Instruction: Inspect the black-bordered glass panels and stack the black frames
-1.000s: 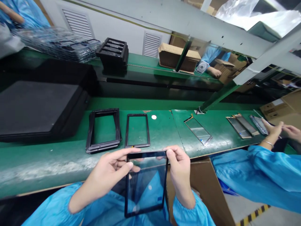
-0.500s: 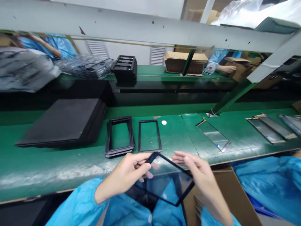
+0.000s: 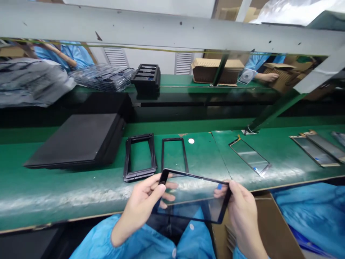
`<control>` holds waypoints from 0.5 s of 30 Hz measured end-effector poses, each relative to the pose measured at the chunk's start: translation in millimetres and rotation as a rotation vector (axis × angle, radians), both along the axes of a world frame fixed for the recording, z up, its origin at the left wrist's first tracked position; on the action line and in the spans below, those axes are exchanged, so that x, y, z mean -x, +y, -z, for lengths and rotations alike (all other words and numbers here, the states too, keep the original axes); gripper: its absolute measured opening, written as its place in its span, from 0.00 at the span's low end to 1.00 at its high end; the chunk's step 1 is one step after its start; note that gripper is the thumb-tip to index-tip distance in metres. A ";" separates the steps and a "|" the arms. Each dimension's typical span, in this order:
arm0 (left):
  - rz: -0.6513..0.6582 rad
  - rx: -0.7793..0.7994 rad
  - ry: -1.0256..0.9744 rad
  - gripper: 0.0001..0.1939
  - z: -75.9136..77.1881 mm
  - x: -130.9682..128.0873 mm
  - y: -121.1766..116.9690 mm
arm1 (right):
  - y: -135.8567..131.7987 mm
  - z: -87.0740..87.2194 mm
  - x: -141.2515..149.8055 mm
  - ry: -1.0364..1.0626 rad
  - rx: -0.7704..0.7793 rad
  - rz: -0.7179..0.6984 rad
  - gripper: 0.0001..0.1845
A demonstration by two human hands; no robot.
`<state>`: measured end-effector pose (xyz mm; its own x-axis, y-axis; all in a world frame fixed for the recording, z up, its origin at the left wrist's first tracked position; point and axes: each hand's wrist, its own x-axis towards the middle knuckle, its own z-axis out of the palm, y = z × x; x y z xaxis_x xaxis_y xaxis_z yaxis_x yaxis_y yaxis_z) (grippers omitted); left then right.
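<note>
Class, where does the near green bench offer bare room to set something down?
Bare: between the single black frame and the slanted clear panel, beside the white spot; also between that panel and the two panels rightward. Crowded: leftward, where the black stack, frame pile and single frame sit close.

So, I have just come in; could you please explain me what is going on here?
A person holds up a black-bordered clear panel, the left hand gripping one end and the right hand the other. Beyond it, on the green bench, lie stacked black frames and a single black frame; a separate clear panel lies further right.
</note>
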<state>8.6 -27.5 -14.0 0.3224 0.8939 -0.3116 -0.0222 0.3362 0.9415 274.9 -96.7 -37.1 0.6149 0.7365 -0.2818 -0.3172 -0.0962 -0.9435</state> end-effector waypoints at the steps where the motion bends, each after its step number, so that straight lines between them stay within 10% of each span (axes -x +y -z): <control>1: -0.013 0.014 -0.001 0.28 2.0 0.9 0.9 | 0.0 -0.6 1.5 -0.018 -0.015 0.002 0.22; 15: -0.159 0.103 0.016 0.27 6.2 -1.2 2.6 | -3.3 -4.5 12.9 -0.165 -0.083 0.014 0.17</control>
<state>9.8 -24.9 -20.2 0.1738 0.8964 -0.4077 -0.0679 0.4239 0.9032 262.0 -100.0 -32.6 0.6585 0.7439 -0.1142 -0.1577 -0.0119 -0.9874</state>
